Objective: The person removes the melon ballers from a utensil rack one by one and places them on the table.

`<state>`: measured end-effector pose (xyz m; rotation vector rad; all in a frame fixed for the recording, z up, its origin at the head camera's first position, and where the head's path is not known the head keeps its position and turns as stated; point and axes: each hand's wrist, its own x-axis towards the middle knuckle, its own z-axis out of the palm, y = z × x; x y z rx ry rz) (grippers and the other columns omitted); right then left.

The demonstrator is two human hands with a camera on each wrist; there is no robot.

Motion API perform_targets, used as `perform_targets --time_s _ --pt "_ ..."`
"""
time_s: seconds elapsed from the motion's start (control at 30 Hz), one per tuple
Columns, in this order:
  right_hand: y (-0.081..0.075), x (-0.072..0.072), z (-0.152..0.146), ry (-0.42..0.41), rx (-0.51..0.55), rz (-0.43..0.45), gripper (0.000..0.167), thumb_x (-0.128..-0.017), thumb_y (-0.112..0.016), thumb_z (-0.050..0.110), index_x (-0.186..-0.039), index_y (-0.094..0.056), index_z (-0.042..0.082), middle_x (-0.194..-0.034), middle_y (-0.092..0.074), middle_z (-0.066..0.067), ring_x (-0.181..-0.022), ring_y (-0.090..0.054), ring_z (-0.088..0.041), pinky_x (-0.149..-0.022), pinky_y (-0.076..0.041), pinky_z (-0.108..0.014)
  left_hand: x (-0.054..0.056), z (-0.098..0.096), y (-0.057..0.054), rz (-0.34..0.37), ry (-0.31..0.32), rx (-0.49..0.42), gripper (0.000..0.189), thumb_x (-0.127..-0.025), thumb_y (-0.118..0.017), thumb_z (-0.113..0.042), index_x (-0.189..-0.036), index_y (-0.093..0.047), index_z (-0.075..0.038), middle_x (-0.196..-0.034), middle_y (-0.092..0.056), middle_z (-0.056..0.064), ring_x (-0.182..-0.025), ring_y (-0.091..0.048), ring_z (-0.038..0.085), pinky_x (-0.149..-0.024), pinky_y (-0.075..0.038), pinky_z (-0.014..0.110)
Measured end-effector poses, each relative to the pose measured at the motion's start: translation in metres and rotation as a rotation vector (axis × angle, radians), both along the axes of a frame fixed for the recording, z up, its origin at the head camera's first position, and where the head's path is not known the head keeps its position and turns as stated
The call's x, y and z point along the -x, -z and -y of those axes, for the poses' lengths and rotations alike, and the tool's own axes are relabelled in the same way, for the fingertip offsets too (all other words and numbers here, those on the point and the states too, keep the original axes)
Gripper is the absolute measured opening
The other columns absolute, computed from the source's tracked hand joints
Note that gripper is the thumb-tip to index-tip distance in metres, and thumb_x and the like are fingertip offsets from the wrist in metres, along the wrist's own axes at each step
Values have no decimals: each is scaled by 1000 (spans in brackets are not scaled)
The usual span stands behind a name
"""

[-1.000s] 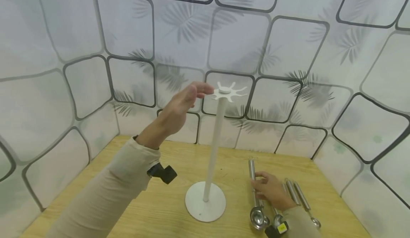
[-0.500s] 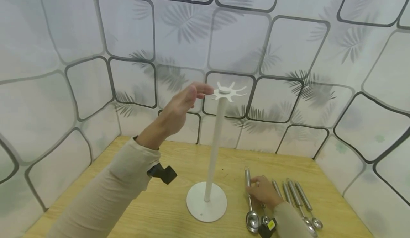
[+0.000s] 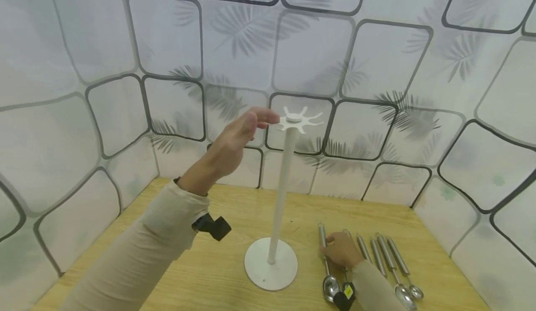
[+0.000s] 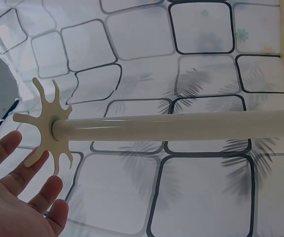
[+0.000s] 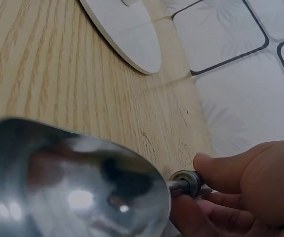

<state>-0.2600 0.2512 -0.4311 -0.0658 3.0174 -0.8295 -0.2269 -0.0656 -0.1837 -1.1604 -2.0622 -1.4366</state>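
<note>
A white stand (image 3: 282,185) with a round base (image 3: 271,274) rises from the table and carries a hooked top (image 3: 294,120). Beside that top my left hand (image 3: 232,139) is raised, fingers relaxed; in the left wrist view its fingertips (image 4: 38,160) overlap the hooks. Low on the right, my right hand (image 3: 341,249) pinches the handle of a steel scoop (image 5: 77,182) between thumb and fingers. The scoop's large shiny bowl (image 3: 331,287) points toward me. Another steel utensil (image 3: 347,233) lies partly hidden under this hand.
Several more steel utensils (image 3: 387,255) lie side by side to the right of my right hand. The wooden table (image 3: 213,264) meets a patterned cloth wall (image 3: 234,60) at its back and sides.
My right hand has shifted left and slightly toward me, and the steel scoop has moved with it. The utensils on the right show more now. My left hand has stayed in place.
</note>
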Motion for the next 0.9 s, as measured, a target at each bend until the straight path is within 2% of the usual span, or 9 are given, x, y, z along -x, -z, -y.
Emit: perform_targets --time_s 0.1,0.27,0.43,0.57,0.7,0.8,0.9 --pt "1 1 1 -7 -44 -1 38 -85 -73 21 -105 -63 -9 -109 -61 -26 -111 -51 -49 -96 -40 -58 0 0 0 -3 3 1 98 -85 -19 -82 -128 -52 0 -130 -53 13 -119 -46 28 -98 -34 54" --pt "3 2 1 -14 -95 -12 35 -84 -74 21 -101 -64 -8 -104 -64 -23 -103 -56 -46 -92 -44 -56 0 0 0 -4 11 2 97 -86 -20 -81 -129 -52 0 -131 -53 13 -119 -45 28 -98 -34 54" --pt "0 2 2 -19 -95 0 36 -84 -73 21 -101 -63 -9 -103 -64 -22 -99 -59 -44 -88 -46 -55 0 1 0 -10 13 3 94 -88 -20 -80 -129 -52 -1 -131 -53 12 -119 -46 28 -97 -34 54" --pt "-2 0 -2 -8 -52 51 43 -85 -72 23 -109 -59 -11 -107 -62 -25 -100 -58 -44 -86 -48 -55 0 3 2 -18 10 7 92 -89 -21 -78 -130 -50 -2 -132 -52 11 -119 -46 28 -95 -35 52" --pt "-4 -4 -10 15 67 88 47 -88 -67 24 -118 -56 -10 -105 -61 -20 -90 -60 -33 -79 -51 -49 0 8 6 -30 -14 20 95 -88 -19 -79 -136 -44 -1 -137 -47 14 -120 -46 31 -94 -37 51" --pt "-8 -11 -19 21 297 124 45 -94 -62 22 -125 -51 -9 -102 -61 -19 -82 -62 -28 -75 -54 -45 -1 18 13 -18 -55 50 94 -88 -22 -78 -141 -39 -2 -141 -46 17 -122 -47 33 -97 -39 53" --pt "-16 -22 -29 -3 507 146 49 -98 -58 24 -133 -44 -9 -112 -59 -25 -88 -64 -30 -76 -56 -43 -2 34 27 5 -112 97 83 -94 -30 -69 -144 -36 -4 -142 -46 18 -124 -48 34 -100 -39 53"
